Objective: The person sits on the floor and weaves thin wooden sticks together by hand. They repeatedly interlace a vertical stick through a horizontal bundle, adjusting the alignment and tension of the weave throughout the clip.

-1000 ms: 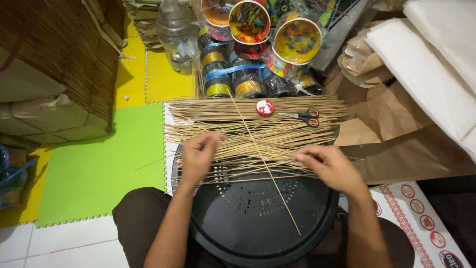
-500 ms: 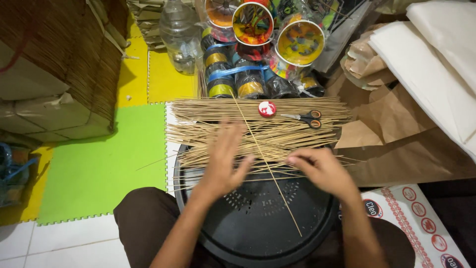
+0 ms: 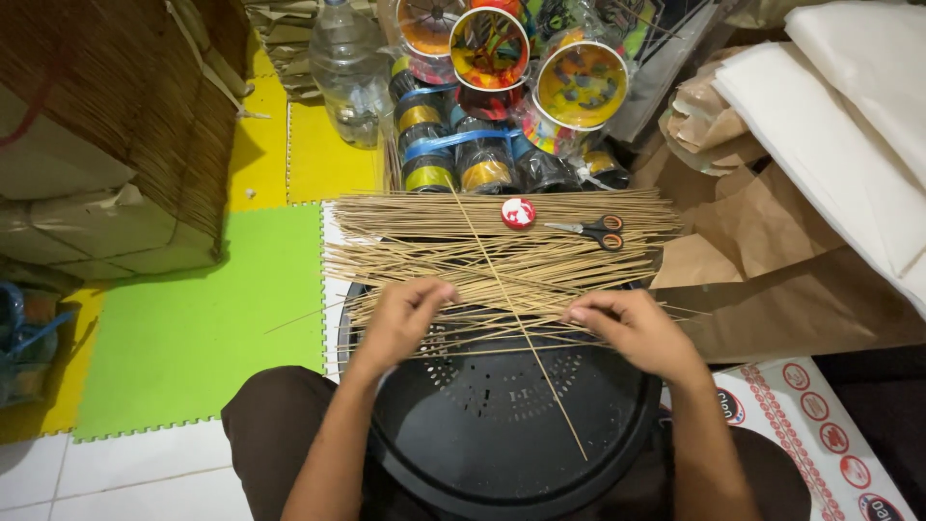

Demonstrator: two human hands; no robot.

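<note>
- While both hands sit on the stick pile, left hand (image 3: 400, 318) lies knuckles up with fingers curled down onto the thin bamboo sticks (image 3: 502, 256); looks like a light press or pinch on a few, but the fingertips are hidden, so I cannot tell whether any stick is truly gripped.
- Right hand (image 3: 632, 328) mirrors it on the other side: fingers bent narrow, tips on the sticks at the pile's near edge, nothing lifted clear.
- One long stick (image 3: 521, 333) lies crosswise between the hands, running from the far side of the pile down across the black lid.
- Sticks lie mostly side to side, fanned and loose near the hands, tidier in the far row. Near part of the pile rests on the round black perforated lid (image 3: 502, 434) on the person's lap; the far part lies beyond its rim.
- Step, as I read it: sorting or aligning the loose sticks, both hands working the near edge.
- Next move calls for a fine pinch on single sticks without dragging neighbours, and keeping the crosswise stick from rolling off the lid.
- Further out: small scissors (image 3: 588, 230) and a red-and-white round cap (image 3: 518, 212) lying on the far row; tape rolls (image 3: 453, 159), colourful round tins (image 3: 584, 82) and a clear plastic bottle (image 3: 349, 72) behind; brown paper (image 3: 772, 280) to the right; green foam mat (image 3: 207, 328) to the left.
</note>
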